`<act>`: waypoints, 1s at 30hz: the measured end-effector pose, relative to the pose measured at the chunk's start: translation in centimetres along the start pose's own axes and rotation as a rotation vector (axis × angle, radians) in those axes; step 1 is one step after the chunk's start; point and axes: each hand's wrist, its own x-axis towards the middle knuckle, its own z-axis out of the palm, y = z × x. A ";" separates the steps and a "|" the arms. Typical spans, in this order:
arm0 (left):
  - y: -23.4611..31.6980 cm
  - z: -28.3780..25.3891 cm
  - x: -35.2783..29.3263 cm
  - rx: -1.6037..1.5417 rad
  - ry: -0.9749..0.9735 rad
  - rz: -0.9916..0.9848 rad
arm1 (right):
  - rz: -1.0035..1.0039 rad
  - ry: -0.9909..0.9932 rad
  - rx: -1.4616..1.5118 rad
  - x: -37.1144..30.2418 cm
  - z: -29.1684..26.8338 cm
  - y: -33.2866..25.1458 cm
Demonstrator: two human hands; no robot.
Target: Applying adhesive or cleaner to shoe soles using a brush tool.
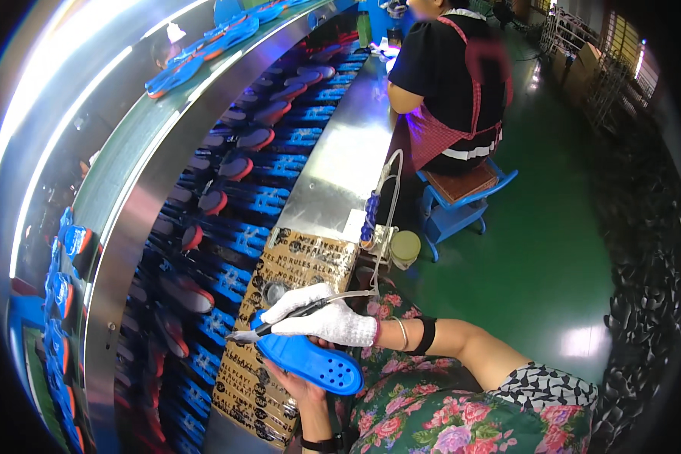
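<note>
My left hand (299, 384), bare, holds a blue shoe sole (325, 368) from below. Round holes dot the sole's near, rounded end. Above it my right hand (321, 321), in a white knitted glove, is closed round a glue brush (303, 310) with a dark handle. The brush's pale tip (242, 336) lies at the sole's far end; whether they touch I cannot tell. A thin clear hose (376, 265) runs up from the brush. Under my hands a taped, printed cardboard sheet (303, 253) covers the metal bench, with a small round container (275, 291) on it.
Left of the bench, a lower conveyor carries several dark shoes (237, 168) on blue holders. A raised green belt (121, 178) bears blue and orange soles (189, 72). Ahead, a person (450, 83) in a red apron sits on a blue stool (461, 193). A lidded tub (405, 247) stands beside the bench.
</note>
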 end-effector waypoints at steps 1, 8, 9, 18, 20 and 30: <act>0.0 0.8 0.4 -0.006 0.124 0.107 | -0.020 -0.003 0.022 -0.1 0.0 0.0; 1.1 4.3 2.0 0.108 0.076 0.209 | -0.115 0.018 -0.073 -0.5 -0.5 -0.6; 1.0 4.6 2.5 0.183 0.267 0.255 | -0.108 0.025 -0.116 -0.7 -0.7 -1.3; 0.4 6.6 2.2 0.119 0.441 0.398 | -0.328 0.001 -0.320 -0.3 -0.5 0.2; 0.2 6.7 2.3 0.126 0.413 0.396 | -0.379 -0.016 -0.356 0.1 -0.1 -0.3; -2.0 5.5 1.3 0.427 0.554 0.354 | -0.585 -0.212 -0.806 -1.9 1.4 1.8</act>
